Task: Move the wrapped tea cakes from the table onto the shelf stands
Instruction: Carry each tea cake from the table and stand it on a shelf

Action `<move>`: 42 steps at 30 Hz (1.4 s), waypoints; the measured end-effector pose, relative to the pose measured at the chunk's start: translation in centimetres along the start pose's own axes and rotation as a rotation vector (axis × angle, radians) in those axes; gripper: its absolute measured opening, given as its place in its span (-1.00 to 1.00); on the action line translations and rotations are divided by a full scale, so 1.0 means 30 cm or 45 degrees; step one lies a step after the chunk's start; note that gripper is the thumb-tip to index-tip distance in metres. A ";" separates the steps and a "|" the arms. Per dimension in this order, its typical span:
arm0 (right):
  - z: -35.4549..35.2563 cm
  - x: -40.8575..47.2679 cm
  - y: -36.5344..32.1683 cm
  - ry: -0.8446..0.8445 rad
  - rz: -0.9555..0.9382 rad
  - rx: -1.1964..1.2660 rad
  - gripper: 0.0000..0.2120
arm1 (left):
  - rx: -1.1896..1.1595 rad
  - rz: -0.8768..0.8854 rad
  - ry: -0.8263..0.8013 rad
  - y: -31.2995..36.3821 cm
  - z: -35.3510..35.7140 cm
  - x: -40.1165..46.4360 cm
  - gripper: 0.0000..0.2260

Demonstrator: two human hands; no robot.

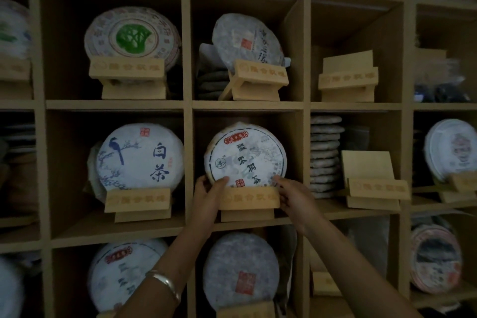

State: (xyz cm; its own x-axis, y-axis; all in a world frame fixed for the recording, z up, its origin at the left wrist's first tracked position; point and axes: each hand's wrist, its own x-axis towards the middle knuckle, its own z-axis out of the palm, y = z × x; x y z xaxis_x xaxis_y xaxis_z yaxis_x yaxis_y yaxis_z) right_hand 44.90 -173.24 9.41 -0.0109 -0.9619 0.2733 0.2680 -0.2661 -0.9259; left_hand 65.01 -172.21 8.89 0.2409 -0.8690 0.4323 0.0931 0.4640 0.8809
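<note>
A round wrapped tea cake [245,155] with a red label and dark characters sits upright on a wooden stand [249,201] in the middle cubby of the shelf. My left hand [207,196] grips its lower left edge, thumb on the front. My right hand [294,197] holds the lower right edge, fingers curled round it. Two empty wooden stands stand to the right, one in the upper cubby [348,77] and one in the middle-row cubby [374,183].
Neighbouring cubbies hold other wrapped cakes on stands: a bird design [140,155], a green leaf design [133,36], a grey one [247,41]. A stack of unwrapped cakes [325,155] stands right of centre. Wooden dividers [188,157] frame each cubby closely.
</note>
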 end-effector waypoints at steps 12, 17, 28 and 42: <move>-0.031 -0.022 0.011 -0.096 -0.146 -0.461 -0.55 | 0.219 0.033 -0.202 -0.057 -0.041 0.007 -0.58; -0.017 -0.002 0.018 -0.093 -0.159 -0.444 -0.59 | 0.192 0.058 -0.119 -0.078 -0.026 0.013 -0.43; 0.003 0.047 0.056 -0.047 -0.166 -0.490 -0.64 | 0.395 0.023 -0.032 -0.094 -0.016 0.047 -0.60; -0.051 -0.033 0.086 -0.036 -0.459 -0.939 -0.76 | 0.878 0.269 0.219 -0.095 -0.021 -0.124 -0.72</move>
State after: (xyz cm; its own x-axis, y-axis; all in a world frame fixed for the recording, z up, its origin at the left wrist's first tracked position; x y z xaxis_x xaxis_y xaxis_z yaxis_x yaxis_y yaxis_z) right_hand 44.12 -173.06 6.34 0.0520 -0.8098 0.5844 -0.4497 -0.5414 -0.7103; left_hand 64.45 -170.19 4.66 0.3395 -0.7077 0.6197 -0.5863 0.3560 0.7277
